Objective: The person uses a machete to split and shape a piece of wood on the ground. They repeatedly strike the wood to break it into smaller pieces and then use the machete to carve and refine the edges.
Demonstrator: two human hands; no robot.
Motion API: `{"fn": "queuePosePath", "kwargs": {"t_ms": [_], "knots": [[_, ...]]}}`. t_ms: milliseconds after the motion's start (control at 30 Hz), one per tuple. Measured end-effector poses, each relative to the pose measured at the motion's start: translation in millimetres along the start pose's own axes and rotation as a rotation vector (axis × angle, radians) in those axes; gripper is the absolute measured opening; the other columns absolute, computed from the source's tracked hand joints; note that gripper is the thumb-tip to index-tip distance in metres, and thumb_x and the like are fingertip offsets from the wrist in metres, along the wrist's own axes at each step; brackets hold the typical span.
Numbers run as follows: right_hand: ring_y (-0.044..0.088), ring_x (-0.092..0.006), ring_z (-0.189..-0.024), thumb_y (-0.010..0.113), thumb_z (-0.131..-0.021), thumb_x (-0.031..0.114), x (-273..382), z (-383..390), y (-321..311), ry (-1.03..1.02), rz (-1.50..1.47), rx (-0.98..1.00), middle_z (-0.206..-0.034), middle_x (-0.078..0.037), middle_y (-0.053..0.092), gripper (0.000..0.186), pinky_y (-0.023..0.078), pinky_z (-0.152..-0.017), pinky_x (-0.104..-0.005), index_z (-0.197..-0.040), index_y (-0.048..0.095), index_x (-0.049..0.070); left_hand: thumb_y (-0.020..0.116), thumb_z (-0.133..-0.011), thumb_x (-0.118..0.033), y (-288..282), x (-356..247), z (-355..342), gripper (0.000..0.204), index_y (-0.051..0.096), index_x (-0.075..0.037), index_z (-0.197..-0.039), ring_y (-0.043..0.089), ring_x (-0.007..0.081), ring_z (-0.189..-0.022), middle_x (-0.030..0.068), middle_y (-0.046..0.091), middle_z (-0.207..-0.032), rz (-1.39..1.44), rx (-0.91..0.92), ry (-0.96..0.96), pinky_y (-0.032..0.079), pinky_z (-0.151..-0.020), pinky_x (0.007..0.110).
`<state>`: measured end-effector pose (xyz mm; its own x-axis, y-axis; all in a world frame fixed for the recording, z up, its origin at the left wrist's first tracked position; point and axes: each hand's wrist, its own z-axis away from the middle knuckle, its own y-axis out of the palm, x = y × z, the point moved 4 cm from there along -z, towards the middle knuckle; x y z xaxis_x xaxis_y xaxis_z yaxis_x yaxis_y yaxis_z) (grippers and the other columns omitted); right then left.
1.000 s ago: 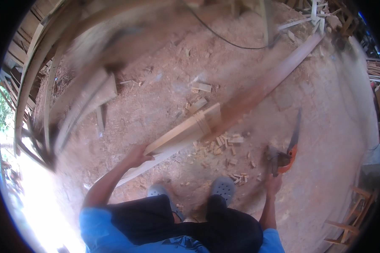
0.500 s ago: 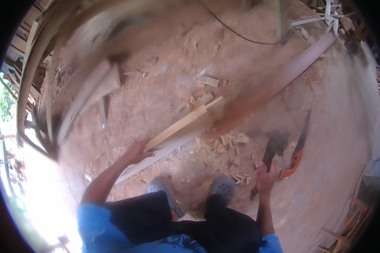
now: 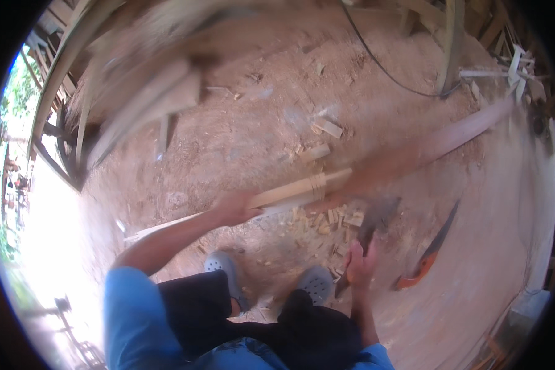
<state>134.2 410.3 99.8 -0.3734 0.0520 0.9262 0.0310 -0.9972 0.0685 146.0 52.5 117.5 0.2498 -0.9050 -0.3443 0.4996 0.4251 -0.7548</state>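
My left hand (image 3: 233, 208) is closed around a long pale wooden board (image 3: 283, 193), slanting up to the right. Notch-like marks show near its far end. In my right hand (image 3: 362, 262), lower and to the right, is a hatchet (image 3: 382, 214) with a dark handle and a broad dark head blurred by motion. The head is close to the board's far end; whether they touch, I cannot tell. Wood chips (image 3: 327, 221) lie scattered below that end. A handsaw (image 3: 427, 260) with an orange handle rests on the ground right of my right hand.
A long reddish plank (image 3: 465, 132) runs from the board's end to the upper right. Offcuts (image 3: 328, 127) lie farther off on the dirt floor. A dark cable (image 3: 388, 73) curves near a wooden post (image 3: 451, 49). Timber framing (image 3: 55, 102) stands at left. My grey clogs (image 3: 316, 283) are close by.
My left hand has moved right and slightly up along with the board. My right hand with the hatchet has swung left, toward the board's end. The whole view has turned somewhat.
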Motion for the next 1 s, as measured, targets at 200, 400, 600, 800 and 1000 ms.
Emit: {"fn": "queuePosePath", "kwargs": {"t_ms": [200, 400, 600, 800, 1000], "knots": [[0.043, -0.0062, -0.051, 0.048, -0.106, 0.018, 42.5, -23.0, 25.1, -0.063, -0.040, 0.137, -0.074, 0.000, 0.049, 0.058, 0.038, -0.043, -0.0223, -0.159, 0.027, 0.004, 0.071, -0.087, -0.062, 17.5, -35.4, -39.0, 0.070, 0.055, -0.014, -0.135, 0.071, 0.0410, -0.099, 0.0200, 0.073, -0.104, 0.012, -0.082, -0.116, 0.055, -0.088, 0.050], [0.044, -0.0063, -0.052, 0.044, -0.108, 0.024, 71.3, -38.7, 30.0, -0.050, 0.004, 0.118, -0.074, -0.001, 0.049, 0.060, 0.039, -0.043, -0.0224, -0.161, 0.023, 0.006, 0.073, -0.078, -0.071, -0.6, -27.3, -46.4, 0.075, 0.065, -0.013, -0.126, 0.072, 0.0425, -0.097, 0.0199, 0.074, -0.101, -0.026, -0.212, -0.097, 0.056, -0.088, 0.052], [0.046, -0.0054, -0.057, 0.047, -0.109, 0.025, 74.6, -53.8, 49.1, -0.092, 0.259, 0.157, -0.079, 0.000, 0.050, 0.059, 0.041, -0.047, -0.0220, -0.161, 0.026, 0.006, 0.073, -0.082, -0.064, -6.6, -24.7, -50.4, 0.072, 0.065, -0.012, -0.130, 0.067, 0.0351, -0.114, 0.0155, 0.073, -0.117, 0.038, -0.169, -0.104, 0.050, -0.099, 0.048], [0.045, -0.0046, -0.059, 0.048, -0.108, 0.024, 81.3, -57.3, 69.4, -0.147, 0.219, 0.170, -0.082, 0.000, 0.050, 0.059, 0.040, -0.047, -0.0209, -0.161, 0.028, 0.006, 0.073, -0.076, -0.072, -5.0, -17.5, -56.5, 0.076, 0.069, -0.011, -0.122, 0.071, 0.0410, -0.103, 0.0210, 0.074, -0.103, 0.036, -0.250, -0.079, 0.054, -0.092, 0.053], [0.046, -0.0056, -0.051, 0.046, -0.108, 0.027, 145.5, -38.4, 46.0, -0.286, 0.114, -0.109, -0.073, -0.003, 0.051, 0.063, 0.039, -0.042, -0.0229, -0.163, 0.021, 0.007, 0.073, -0.081, -0.064, -8.8, -17.8, -55.3, 0.068, 0.068, -0.013, -0.124, 0.069, 0.0349, -0.109, 0.0152, 0.074, -0.111, 0.055, -0.159, -0.136, 0.052, -0.097, 0.049]]}}
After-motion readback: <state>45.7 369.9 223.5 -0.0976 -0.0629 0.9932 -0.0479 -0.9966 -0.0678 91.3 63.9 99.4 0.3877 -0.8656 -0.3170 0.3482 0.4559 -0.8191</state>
